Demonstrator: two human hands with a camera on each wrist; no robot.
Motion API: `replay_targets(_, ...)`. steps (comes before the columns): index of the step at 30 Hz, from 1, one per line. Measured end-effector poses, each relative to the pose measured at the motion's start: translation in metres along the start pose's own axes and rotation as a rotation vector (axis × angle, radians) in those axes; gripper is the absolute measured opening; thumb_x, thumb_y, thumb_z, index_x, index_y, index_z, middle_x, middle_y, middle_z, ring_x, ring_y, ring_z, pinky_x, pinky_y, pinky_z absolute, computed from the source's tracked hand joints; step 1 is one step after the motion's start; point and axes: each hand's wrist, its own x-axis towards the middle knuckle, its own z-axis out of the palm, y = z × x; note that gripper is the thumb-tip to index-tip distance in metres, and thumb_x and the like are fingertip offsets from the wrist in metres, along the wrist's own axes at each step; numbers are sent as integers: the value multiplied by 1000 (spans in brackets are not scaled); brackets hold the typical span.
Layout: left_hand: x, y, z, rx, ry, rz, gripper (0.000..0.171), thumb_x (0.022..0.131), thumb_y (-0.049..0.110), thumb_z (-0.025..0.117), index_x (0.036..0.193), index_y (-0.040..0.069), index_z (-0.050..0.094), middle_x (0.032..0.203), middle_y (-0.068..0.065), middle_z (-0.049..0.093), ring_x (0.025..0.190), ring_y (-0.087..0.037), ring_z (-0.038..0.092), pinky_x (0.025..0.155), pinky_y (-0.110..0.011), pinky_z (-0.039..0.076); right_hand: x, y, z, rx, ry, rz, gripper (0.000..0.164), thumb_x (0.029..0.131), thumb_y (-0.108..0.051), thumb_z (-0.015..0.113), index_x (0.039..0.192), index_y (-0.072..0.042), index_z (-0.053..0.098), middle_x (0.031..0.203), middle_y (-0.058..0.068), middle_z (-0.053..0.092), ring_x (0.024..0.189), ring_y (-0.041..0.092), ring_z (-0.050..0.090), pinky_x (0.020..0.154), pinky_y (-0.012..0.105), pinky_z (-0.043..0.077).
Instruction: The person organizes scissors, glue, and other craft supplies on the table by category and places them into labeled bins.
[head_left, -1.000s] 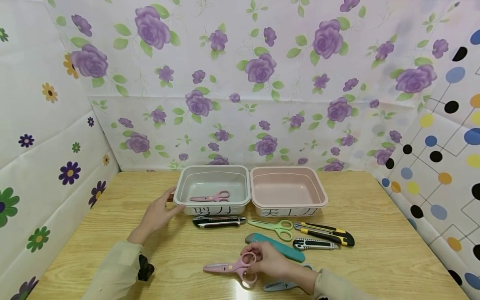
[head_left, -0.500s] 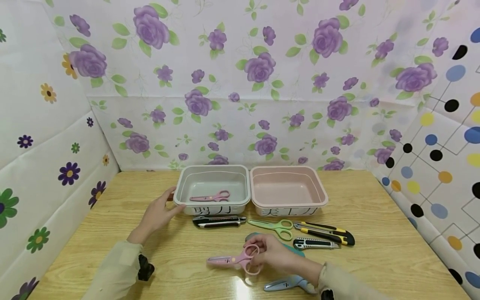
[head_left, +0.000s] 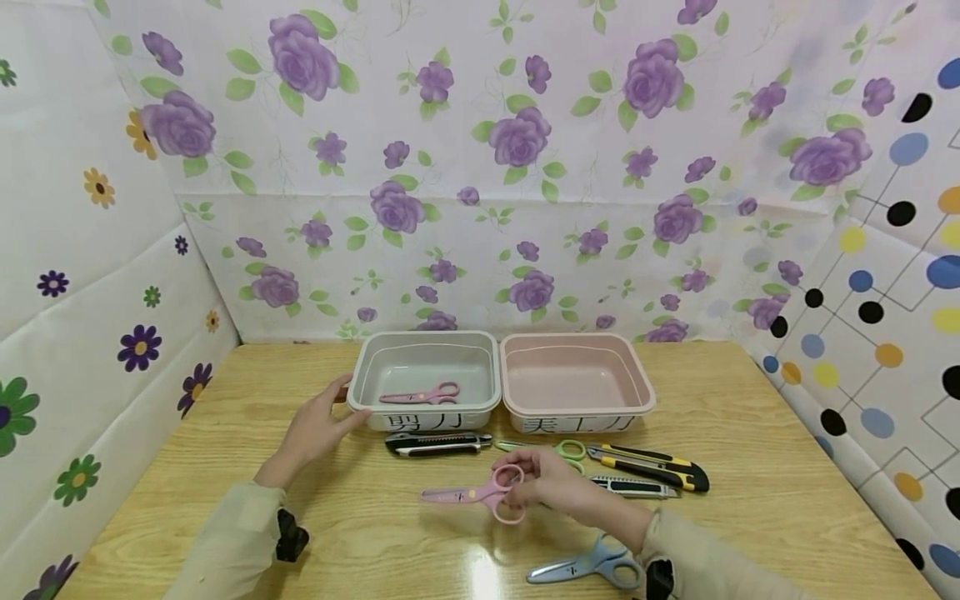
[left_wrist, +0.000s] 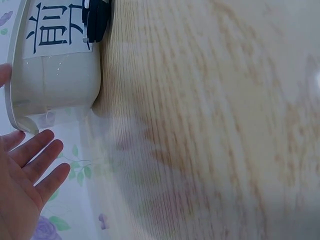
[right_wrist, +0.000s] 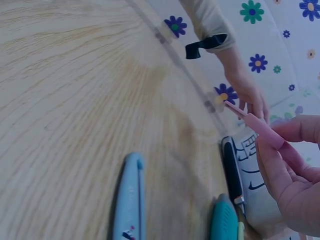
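Observation:
My right hand (head_left: 558, 487) pinches pink scissors (head_left: 471, 495) by the finger loops, above the table, with the blades pointing left. In the right wrist view the scissors (right_wrist: 263, 132) sit edge-on between thumb and fingers. Beside the left end of a grey bin (head_left: 423, 410), my left hand (head_left: 311, 429) touches its rim. The left wrist view shows that hand's fingers (left_wrist: 44, 159) fairly straight and spread at the bin's corner. Another pair of pink scissors (head_left: 420, 396) lies inside the grey bin. Green scissors (head_left: 572, 451) are partly hidden behind my right hand.
A pink bin (head_left: 577, 412) adjoins the grey one. In front lie a black-and-white utility knife (head_left: 438, 444), a yellow-and-black one (head_left: 652, 467), a grey-and-black one (head_left: 637, 487) and light blue scissors (head_left: 581, 569). A teal tool (right_wrist: 224, 220) shows in the right wrist view.
My right hand has lifted the pink scissors and moved them toward the bins, slightly right, now covering the teal tool and exposing the blue scissors. My left hand has stayed put.

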Motion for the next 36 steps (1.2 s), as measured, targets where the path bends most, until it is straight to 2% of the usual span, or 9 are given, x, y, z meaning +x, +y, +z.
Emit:
replay_targets(7,-1,0,-1,-1,-1,1,70,85,41,60,137,1,35,115,-19,58,106,-37,54,82,-55,43,8,-7,-4,56,28,-23,45,69,5,62,112,15,52,87,6,63,70,11,59,60,20,50)
replay_targets(14,-1,1,-1,-1,-3,-5,70,85,43,60,137,2,35,115,-20,58,106,-37,54,82,-55,43,13,-16,-10,34,78,-9,40,72,3,63,111,10,56,87,5,63,70,11,60,60,21,50)
replay_targets(22,1,-3,1,4,4,-3,72,85,45,59,137,1,35,115,-20,59,106,-38,54,82,-55,43,18,-26,-20,28,55,-47,35,77,0,62,111,6,56,89,6,62,75,15,63,69,34,54)
replay_targets(28,1,-4,2,2,7,4,72,85,45,59,137,1,36,115,-20,59,105,-38,54,81,-55,43,24,-28,-22,33,54,-53,36,76,2,61,111,7,56,88,6,62,75,15,63,65,27,53)
replay_targets(36,1,-4,2,0,11,1,71,85,43,60,137,1,35,115,-21,59,105,-38,54,81,-55,43,31,-38,-22,-3,88,-49,37,78,3,60,113,8,55,86,5,63,72,14,62,62,25,51)
